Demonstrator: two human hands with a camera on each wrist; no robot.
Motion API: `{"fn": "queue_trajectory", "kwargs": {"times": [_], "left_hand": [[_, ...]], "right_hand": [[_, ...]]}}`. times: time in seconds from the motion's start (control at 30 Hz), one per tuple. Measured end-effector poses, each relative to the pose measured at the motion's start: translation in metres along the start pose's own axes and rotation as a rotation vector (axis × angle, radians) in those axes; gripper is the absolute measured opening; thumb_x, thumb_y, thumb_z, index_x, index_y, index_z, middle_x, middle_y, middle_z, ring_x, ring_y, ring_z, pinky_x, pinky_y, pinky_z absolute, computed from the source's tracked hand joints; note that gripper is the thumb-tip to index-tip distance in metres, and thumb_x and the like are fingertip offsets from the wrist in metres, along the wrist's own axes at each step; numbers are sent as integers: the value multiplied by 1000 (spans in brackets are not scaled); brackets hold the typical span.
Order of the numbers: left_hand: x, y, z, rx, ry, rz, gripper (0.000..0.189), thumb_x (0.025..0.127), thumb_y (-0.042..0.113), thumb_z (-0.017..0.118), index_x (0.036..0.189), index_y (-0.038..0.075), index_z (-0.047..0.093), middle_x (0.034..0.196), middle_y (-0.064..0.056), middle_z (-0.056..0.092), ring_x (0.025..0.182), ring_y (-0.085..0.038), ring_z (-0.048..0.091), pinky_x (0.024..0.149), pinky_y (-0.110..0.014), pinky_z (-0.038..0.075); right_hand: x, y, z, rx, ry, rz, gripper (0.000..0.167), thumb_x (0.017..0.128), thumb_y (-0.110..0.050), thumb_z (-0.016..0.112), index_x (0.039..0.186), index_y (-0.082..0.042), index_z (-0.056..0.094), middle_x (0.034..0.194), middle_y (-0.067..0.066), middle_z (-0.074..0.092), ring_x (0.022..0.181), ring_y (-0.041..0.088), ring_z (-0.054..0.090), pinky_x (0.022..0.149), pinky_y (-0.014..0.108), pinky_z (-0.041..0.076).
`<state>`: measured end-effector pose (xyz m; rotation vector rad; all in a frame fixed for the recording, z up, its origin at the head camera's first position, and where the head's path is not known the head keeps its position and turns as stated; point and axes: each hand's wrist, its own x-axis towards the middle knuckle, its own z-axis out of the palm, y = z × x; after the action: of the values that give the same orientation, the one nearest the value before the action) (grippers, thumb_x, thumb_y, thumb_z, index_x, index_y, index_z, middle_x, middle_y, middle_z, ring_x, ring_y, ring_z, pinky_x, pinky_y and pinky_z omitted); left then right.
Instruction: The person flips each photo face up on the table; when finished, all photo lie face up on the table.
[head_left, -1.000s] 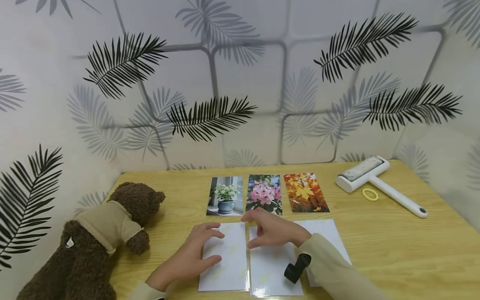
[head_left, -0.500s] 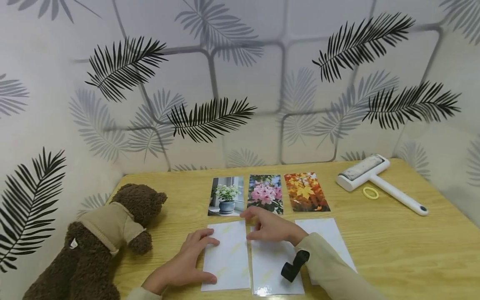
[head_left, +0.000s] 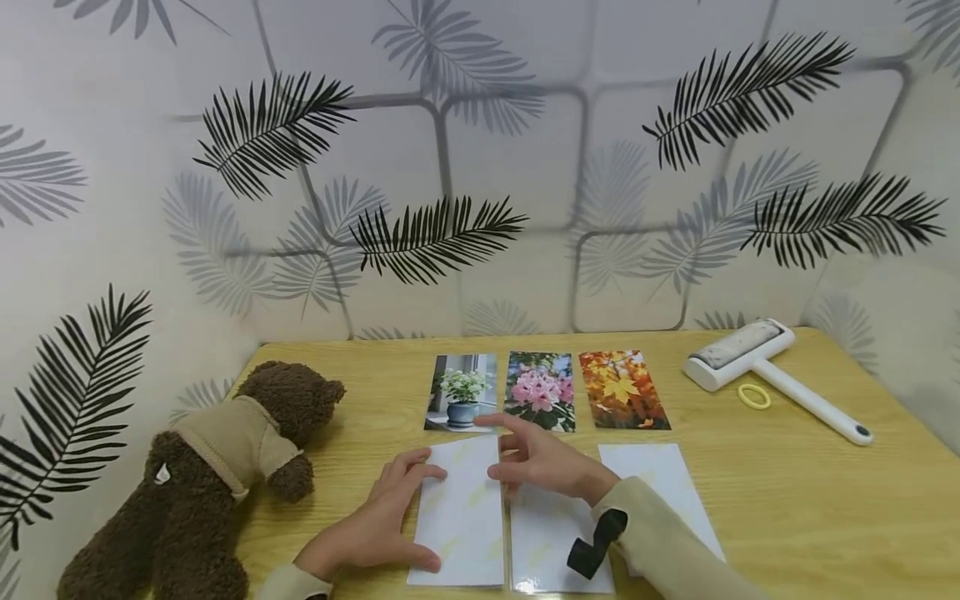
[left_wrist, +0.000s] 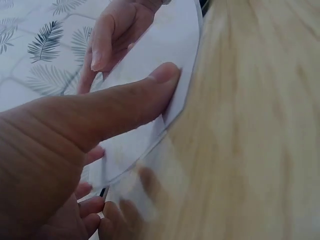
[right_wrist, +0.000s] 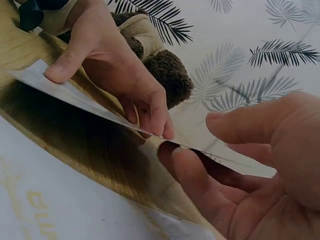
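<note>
My left hand grips the leftmost white card, which bears faint yellow print. In the left wrist view the thumb presses its near corner, and the card looks bowed. The right wrist view shows the card tilted off the wood with a shadow below. My right hand is at its right edge with fingers spread apart. One finger lies by the card's underside; firm contact is unclear. A second white card lies partly under my right hand, and a third is beside it.
Along the back lie photos of a potted plant, pink flowers and autumn leaves. A brown teddy bear lies left. A white lint roller and yellow ring rest on the wooden table at right.
My left hand has moved from above the leftmost card to its left edge and taken hold. That card has risen slightly and tilted. My right hand has stayed close to its right edge.
</note>
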<state>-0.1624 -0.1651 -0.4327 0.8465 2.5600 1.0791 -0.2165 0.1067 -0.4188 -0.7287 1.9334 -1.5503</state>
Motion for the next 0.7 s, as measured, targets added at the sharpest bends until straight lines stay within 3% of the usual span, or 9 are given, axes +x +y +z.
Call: {"fn": "queue_trajectory", "kwargs": {"times": [0.13,0.23,0.33,0.43,0.5,0.57,0.63,0.7], "left_hand": [[-1,-1,2,7,13,3,98,67,43,86,138,5,31,152,-26,9,139,-47,10,103,-71,18],[-1,-2,3,15,31,-10,111,65,45,87,145,3,22,153,-26,7,141,-46,10,106,-68,18],[0,-1,5,-29,52,-27,118,66,45,86,150,5,13,152,-25,12,141,-41,15,109,-62,21],[3,0,7,-152,74,-23,109,78,35,80,151,6,5,141,-23,33,127,-30,37,104,-43,36],[5,0,7,-269,88,-30,99,85,20,74,150,5,0,124,-21,47,107,-20,49,90,-31,44],[8,0,6,-396,105,-45,92,89,6,66,149,6,-3,112,-20,53,91,-15,52,77,-23,44],[10,1,4,-511,127,-74,87,89,-3,59,149,7,-3,118,-25,54,93,-16,57,75,-22,46],[11,2,2,-601,157,-104,81,88,-7,52,150,9,1,133,-28,47,107,-23,58,78,-25,49]], "right_hand": [[-2,-1,8,-86,-106,-7,38,96,-12,59,134,-10,56,134,10,53,61,11,61,59,26,54],[-1,-2,13,-146,-176,-11,38,95,-11,59,133,-13,57,122,7,61,56,10,60,57,25,54],[-2,-2,13,-175,-167,-26,36,95,-7,57,131,-13,58,107,5,67,58,8,60,56,24,52],[-3,-1,11,-161,-111,-50,33,95,-4,55,128,-10,59,102,7,68,61,8,59,55,23,50],[-3,0,11,-138,-80,-62,32,96,-4,55,127,-8,58,100,9,68,59,7,56,54,22,47],[-2,1,11,-117,-68,-75,33,97,-5,54,130,-8,55,102,10,66,55,7,51,52,22,44],[-1,1,12,-117,-53,-93,37,97,-5,55,133,-9,52,104,14,63,51,8,46,50,22,41],[0,-1,13,-143,-31,-112,41,97,-6,56,137,-10,49,117,16,58,53,8,47,49,23,41]]}}
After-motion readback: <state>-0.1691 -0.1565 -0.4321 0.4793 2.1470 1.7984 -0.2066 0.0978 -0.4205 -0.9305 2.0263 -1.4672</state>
